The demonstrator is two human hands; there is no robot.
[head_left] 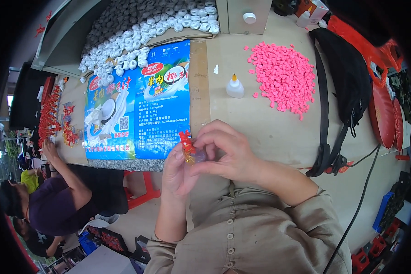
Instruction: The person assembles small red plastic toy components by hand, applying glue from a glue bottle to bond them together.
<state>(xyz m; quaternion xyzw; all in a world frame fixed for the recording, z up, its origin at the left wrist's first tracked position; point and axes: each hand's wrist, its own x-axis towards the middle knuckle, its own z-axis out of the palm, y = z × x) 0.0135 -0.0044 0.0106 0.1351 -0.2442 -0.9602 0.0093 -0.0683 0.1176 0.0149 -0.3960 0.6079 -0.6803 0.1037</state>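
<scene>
Close to the table's front edge, a small red and gold figurine [186, 142] with a translucent lower part is held between both hands. My left hand [176, 176] is closed on it from the left, thumb against its side. From the right, the fingers and thumb of my right hand [228, 150] are closed around its translucent end, hiding some of it. Beyond my right hand a white squeeze bottle [235, 87] with a yellow tip stands upright. Farther right lies a heap of small pink pieces [285, 75].
A printed blue cardboard sheet [144, 123] lies left of my hands, with many white rounded pieces [169, 23] piled behind it. A black bag [345, 68] with straps lies right. At far left sits a co-worker [61, 201] beside red figurines [50, 112].
</scene>
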